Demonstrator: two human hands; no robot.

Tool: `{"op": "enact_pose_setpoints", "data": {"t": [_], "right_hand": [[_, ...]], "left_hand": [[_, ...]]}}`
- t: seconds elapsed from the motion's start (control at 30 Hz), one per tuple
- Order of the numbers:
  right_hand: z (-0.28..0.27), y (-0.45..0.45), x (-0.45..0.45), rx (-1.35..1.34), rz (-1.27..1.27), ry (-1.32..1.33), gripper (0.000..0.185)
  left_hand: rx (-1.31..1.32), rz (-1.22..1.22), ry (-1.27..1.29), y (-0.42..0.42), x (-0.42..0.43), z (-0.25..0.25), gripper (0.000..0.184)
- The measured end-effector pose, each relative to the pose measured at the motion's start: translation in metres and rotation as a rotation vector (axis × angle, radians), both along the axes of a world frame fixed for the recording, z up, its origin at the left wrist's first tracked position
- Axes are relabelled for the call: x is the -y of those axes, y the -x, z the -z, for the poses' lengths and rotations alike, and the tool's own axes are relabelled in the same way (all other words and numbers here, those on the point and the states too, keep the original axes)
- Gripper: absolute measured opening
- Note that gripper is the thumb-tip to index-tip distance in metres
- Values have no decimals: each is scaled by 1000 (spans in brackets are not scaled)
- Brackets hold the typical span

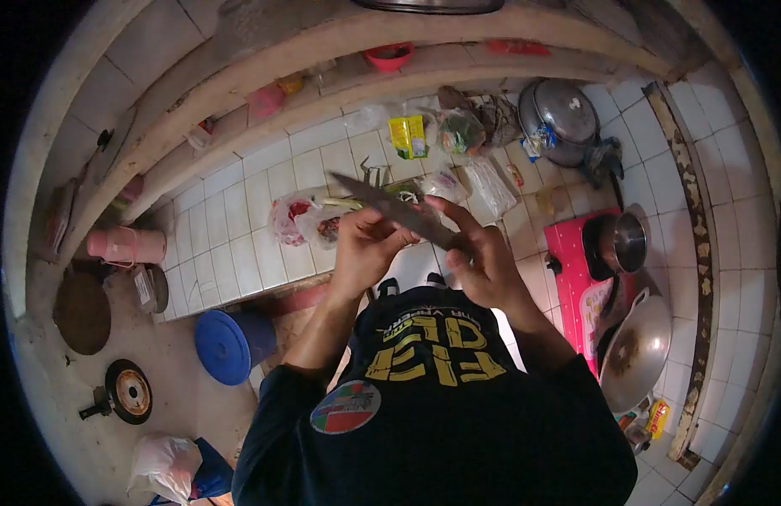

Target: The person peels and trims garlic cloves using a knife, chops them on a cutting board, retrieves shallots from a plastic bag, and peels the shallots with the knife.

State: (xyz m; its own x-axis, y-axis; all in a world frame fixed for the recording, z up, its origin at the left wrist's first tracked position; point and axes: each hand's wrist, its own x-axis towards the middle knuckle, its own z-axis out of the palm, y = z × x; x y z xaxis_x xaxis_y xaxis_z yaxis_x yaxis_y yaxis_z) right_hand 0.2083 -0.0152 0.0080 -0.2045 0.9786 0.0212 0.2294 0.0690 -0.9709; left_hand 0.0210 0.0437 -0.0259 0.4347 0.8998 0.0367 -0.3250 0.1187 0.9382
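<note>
A broad-bladed knife [399, 209] is held up in front of my chest, its tip pointing to the upper left. My right hand [485, 263] is closed around its handle end. Close below the blade is my left hand [367, 250], fingers pinched together; what they hold, if anything, is hidden. On the tiled counter [264, 253] behind my hands lie a clear bag with red contents [296, 211], a second bag with dark reddish pieces [327, 226] and a pale green stalk [344, 203]. The knife and hands partly cover other green items.
A yellow packet [407, 137], a bag of greens [460, 133] and a large lidded pot [561, 118] stand farther back. To the right are a pink stove [576, 270] with a small pot [622, 242] and a wok [639, 341]. A blue bucket [230, 344] stands left.
</note>
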Motion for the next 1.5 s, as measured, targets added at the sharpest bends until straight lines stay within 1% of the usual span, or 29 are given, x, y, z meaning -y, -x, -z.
{"op": "enact_pose_setpoints", "data": {"t": [0.03, 0.07, 0.13, 0.2, 0.27, 0.4, 0.47, 0.5, 0.57, 0.6, 0.67, 0.7, 0.77, 0.9, 0.93, 1.0, 1.1, 1.2, 1.27, 1.3, 1.33, 1.37, 1.4, 1.47, 1.5], "right_hand": [[-3, 5, 2, 40, 34, -85, 66], [-6, 5, 4, 77, 13, -156, 63], [-24, 4, 10, 83, 12, -112, 61], [-29, 4, 13, 90, 11, -69, 61], [-28, 4, 16, 71, 25, -163, 59], [-32, 4, 20, 104, 33, -186, 58], [-27, 5, 21, 70, 33, -235, 58], [-26, 4, 22, 58, 33, -249, 58], [-32, 4, 23, 79, 3, -229, 57], [-35, 4, 24, 86, -8, -220, 57], [-42, 5, 26, 24, -7, -120, 56], [-43, 5, 27, 23, -7, -118, 56], [-44, 3, 27, 5, -31, -58, 56], [-44, 6, 27, -44, -19, -86, 55], [-41, 6, 25, -4, -22, -103, 55], [-39, 6, 25, 34, -24, -119, 55], [-40, 9, 26, -32, -14, -102, 57], [-43, 8, 25, 30, -16, -110, 60], [-41, 8, 25, 68, -14, -135, 60], [-41, 9, 25, 67, -14, -135, 60], [-40, 11, 24, 26, -16, -158, 60], [-40, 12, 24, -15, -18, -181, 59], [-41, 11, 25, -16, -17, -178, 59], [-45, 9, 26, -24, -49, -52, 57], [-44, 10, 25, -25, -49, -52, 57]], "left_hand": [[-11, -27, -69, -2, 2, -8, 23], [-22, -54, -139, -3, 4, -16, 22], [-44, -57, -185, -2, 7, -29, 22], [-65, -61, -231, -2, 9, -35, 22], [-56, -69, -314, -1, 9, -37, 21], [-31, -128, -291, -4, 14, -36, 22], [26, -156, -462, -6, 13, -34, 22], [25, -153, -458, -7, 15, -35, 22], [142, -166, -350, -10, 19, -40, 22], [139, -165, -345, -8, 18, -40, 22], [-63, -254, -657, -5, 13, -40, 19], [-64, -254, -655, -5, 13, -41, 19], [-212, -297, -739, -4, 12, -43, 18], [-211, -288, -721, 0, 15, -45, 18], [-240, -282, -743, 0, 15, -46, 14], [-269, -276, -766, 1, 15, -47, 12], [-300, -260, -707, 3, 19, -49, 10], [-308, -305, -643, 1, 23, -59, 10], [-408, -348, -843, 4, 21, -61, 16], [-408, -347, -843, 6, 19, -61, 16], [-406, -323, -894, 9, 18, -60, 11], [-404, -297, -945, 12, 17, -59, 18], [-405, -294, -942, 14, 17, -57, 18], [-401, -302, -987, 17, 16, -51, 19], [-401, -301, -987, 16, 16, -51, 19]]}}
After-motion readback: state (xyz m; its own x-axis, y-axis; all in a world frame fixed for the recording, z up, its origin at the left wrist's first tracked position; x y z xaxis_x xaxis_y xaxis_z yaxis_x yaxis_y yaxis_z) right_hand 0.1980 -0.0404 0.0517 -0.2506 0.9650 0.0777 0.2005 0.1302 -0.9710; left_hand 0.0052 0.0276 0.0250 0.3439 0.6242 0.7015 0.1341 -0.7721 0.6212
